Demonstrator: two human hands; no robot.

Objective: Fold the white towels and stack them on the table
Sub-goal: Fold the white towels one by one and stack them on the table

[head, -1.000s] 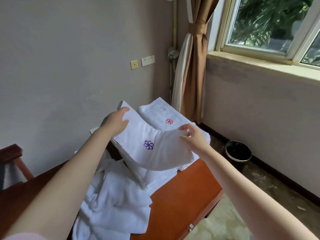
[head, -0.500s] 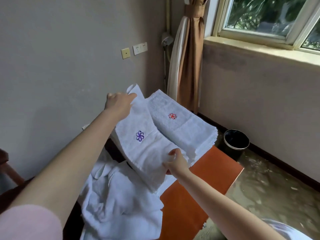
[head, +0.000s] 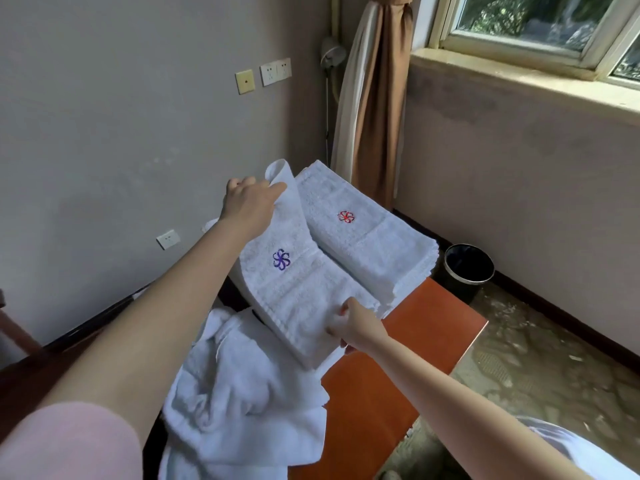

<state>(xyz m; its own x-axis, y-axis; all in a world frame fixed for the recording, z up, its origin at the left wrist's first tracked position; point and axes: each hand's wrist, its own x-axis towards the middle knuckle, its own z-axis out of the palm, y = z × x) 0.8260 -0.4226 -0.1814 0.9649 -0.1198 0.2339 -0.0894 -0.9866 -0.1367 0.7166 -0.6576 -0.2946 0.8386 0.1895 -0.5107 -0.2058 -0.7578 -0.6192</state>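
Below, orange table [head: 433, 327] bears towels [head: 363, 247]; seemingly lined bin [head: 468, 271] nearby.

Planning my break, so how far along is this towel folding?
Done: a stack of folded towels sits on the table. In hand: the left hand and right hand grip a folded purple-flower towel by its ends, beside that stack. Left: a crumpled heap of unfolded towels nearer you.

One head-worn wide-angle camera looked forward and down from close above the table [head: 434, 325]; it faced the curtain [head: 375, 109]. The window [head: 533, 22] sat at upper right.
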